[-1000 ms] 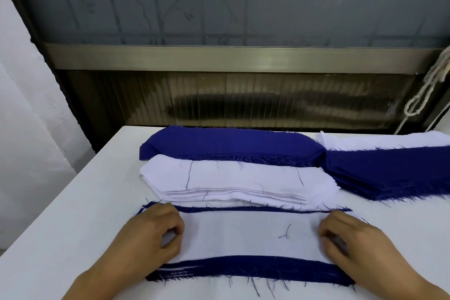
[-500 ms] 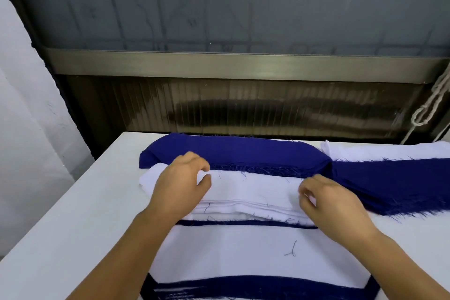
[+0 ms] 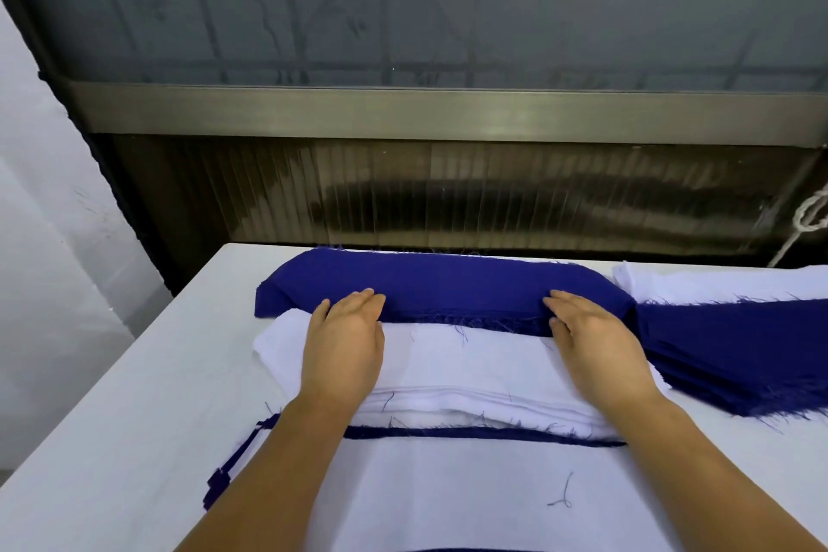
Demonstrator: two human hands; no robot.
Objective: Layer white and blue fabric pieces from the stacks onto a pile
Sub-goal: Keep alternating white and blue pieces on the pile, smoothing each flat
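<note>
Flat grips (image 3: 345, 341) (image 3: 596, 345) touch frayed blue stack (image 3: 448, 285).

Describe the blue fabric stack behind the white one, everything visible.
The deep blue woven fabric stack lies flat at the table's far edge, long and rounded at its ends, its near edge frayed. It sits behind the white fabric stack. The left hand and right hand reach its near edge with straight fingers.

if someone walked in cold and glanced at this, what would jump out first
Two bare hands, the left hand and the right hand, lie flat with fingers reaching onto the front edge of the blue stack at the back of the white table. Just under their palms sits the white stack, and nearest the viewer the layered pile shows a white top piece with blue edges peeking out.
</note>
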